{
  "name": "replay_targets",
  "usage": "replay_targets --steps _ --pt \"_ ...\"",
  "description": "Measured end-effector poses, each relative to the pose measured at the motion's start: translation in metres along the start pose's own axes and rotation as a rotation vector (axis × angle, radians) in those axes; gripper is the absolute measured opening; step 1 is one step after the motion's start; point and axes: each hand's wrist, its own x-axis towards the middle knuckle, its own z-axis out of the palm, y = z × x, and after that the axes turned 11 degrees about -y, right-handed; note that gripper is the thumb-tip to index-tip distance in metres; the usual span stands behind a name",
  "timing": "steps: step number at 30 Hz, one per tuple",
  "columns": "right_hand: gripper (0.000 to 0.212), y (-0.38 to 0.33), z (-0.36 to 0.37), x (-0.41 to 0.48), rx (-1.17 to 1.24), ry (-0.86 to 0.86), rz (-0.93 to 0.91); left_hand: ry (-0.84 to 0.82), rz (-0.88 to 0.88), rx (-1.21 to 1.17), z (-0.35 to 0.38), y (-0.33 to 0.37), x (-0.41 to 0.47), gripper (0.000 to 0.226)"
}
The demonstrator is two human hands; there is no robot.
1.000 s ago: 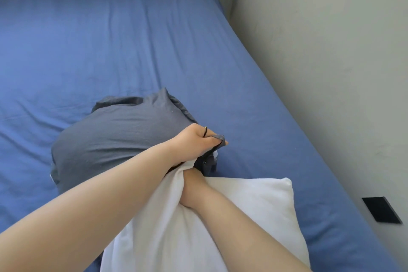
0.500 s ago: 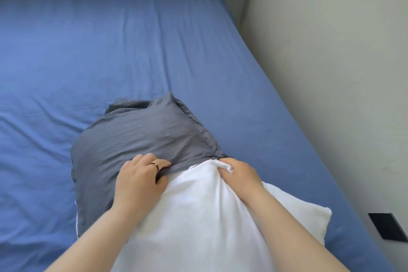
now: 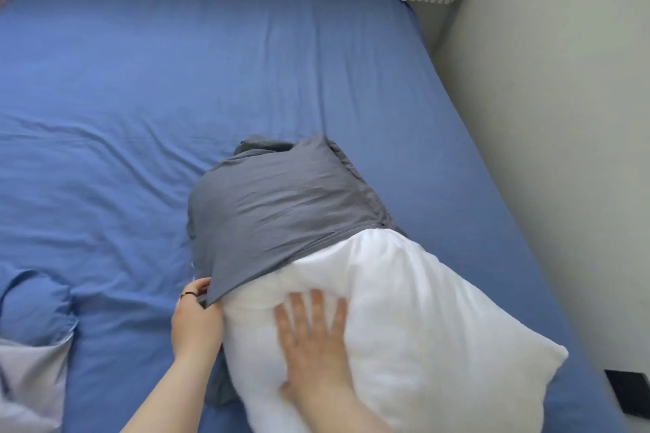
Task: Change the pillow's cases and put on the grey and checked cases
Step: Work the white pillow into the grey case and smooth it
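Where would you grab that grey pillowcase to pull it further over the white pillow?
Probably the open hem of the grey pillowcase, which slants across the middle of the white pillow. The left hand pinches its left corner; the right corner sits farther up and is free. Come from the pillow's right side with the right hand, flat on the pillow, and pinch there.

I am in a bedroom; a bed (image 3: 246, 63) with blue sheet stands in the corner (pale walls (image 3: 562, 151) just beside); a pillow (image 3: 439, 309) lies on it.
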Motion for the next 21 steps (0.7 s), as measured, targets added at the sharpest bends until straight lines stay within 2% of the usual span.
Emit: replay_targets --steps 3,7,8,11,13,15,17,18,20,21 --pt "0.048 0.031 -0.011 0.014 0.064 0.260 0.213 -0.064 0.104 0.177 0.008 -0.004 -0.007 0.028" --pt "0.029 0.060 -0.039 0.019 0.263 0.281 0.187 -0.103 0.023 0.312 0.006 -0.018 -0.009 0.023" --pt "0.025 0.068 -0.041 0.021 0.327 0.251 0.155 -0.143 0.006 0.298 0.005 -0.021 -0.008 0.022" --pt "0.017 0.089 -0.053 0.015 0.682 0.376 0.201 -0.279 0.101 0.160 0.008 -0.014 -0.010 0.026" --pt "0.019 0.095 -0.065 0.007 0.870 0.423 0.222 -0.309 0.154 0.000 0.013 0.000 -0.013 0.032" --pt "0.032 0.089 -0.070 -0.004 0.931 0.483 0.210 -0.284 0.132 -0.194 0.017 0.018 -0.012 0.034" --pt "0.055 0.070 -0.066 -0.019 0.693 0.707 0.183 -0.273 0.098 -0.315 0.018 0.036 -0.009 0.036" --pt "0.067 0.060 -0.059 -0.022 0.524 0.716 0.171 -0.285 0.095 -0.345 0.019 0.044 -0.008 0.036" --pt "0.105 0.043 -0.049 -0.025 0.286 0.504 0.188 -0.334 0.116 -0.352 0.021 0.055 -0.008 0.034" --pt "0.120 0.041 -0.046 -0.023 0.302 0.417 0.206 -0.360 0.132 -0.342 0.021 0.059 -0.010 0.034"
